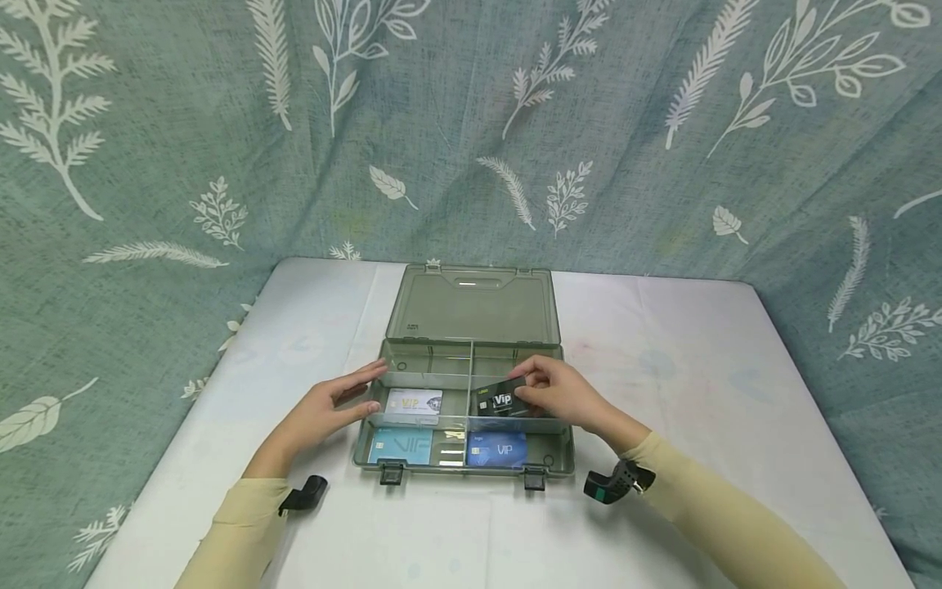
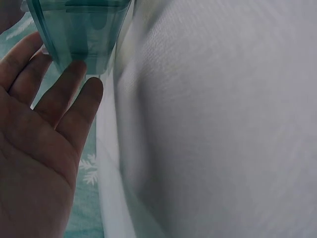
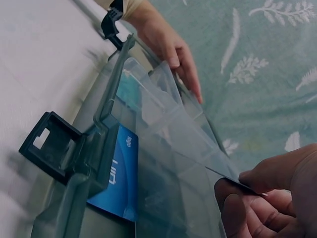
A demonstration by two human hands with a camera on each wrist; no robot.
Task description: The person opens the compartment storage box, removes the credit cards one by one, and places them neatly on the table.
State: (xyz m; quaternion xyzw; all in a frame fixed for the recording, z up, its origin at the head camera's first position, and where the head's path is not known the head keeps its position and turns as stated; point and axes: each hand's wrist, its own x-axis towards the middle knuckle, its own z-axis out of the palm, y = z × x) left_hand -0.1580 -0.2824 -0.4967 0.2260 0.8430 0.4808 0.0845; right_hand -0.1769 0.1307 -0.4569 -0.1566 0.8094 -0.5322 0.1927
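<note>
A dark translucent box (image 1: pixel 362 451) lies with its lid (image 1: pixel 471 307) raised at the back. My right hand (image 1: pixel 562 394) pinches a black VIP card (image 1: pixel 495 398) by its right edge, over the middle right compartment; the right wrist view shows the card edge-on between thumb and fingers (image 3: pixel 270 198). My left hand (image 1: pixel 324 417) rests against the box's left side with fingers extended; in the left wrist view its fingers (image 2: pixel 64 94) reach the box wall. A white card (image 1: pixel 414 402) lies in the middle left compartment, a light blue card (image 1: pixel 401 446) front left, a blue card (image 1: pixel 498 449) front right.
The box stands on a white-covered table (image 1: pixel 662 343), its two black latches (image 1: pixel 392 473) hanging at the front edge. Behind and beside the table hangs a green patterned cloth (image 1: pixel 441 123). Dark wrist devices (image 1: pixel 620 481) sit at both sleeves.
</note>
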